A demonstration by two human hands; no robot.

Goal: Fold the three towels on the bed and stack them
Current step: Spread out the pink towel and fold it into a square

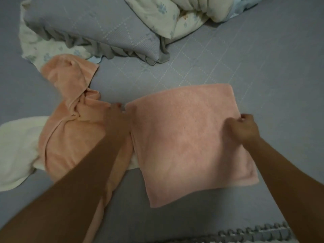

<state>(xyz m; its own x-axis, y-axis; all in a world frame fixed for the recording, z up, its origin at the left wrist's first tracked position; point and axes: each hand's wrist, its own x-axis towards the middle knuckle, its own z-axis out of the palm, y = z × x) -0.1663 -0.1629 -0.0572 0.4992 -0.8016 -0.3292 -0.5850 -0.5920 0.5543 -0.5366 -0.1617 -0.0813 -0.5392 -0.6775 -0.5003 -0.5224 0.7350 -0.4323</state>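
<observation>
A soft cream towel (15,149) is lying crumpled at the far left of the bed (263,67), partly tucked under a rumpled peach terry towel (70,134). The left hand (117,113) is reaching to the left edge of the pink towel (189,142), apparently pinching it, though shadow is blurring its fingers. That pink towel is lying flat as a neat rectangle. The right hand (245,127) is curling closed on its right edge. A quilted grey pillow (98,27) is resting beyond.
</observation>
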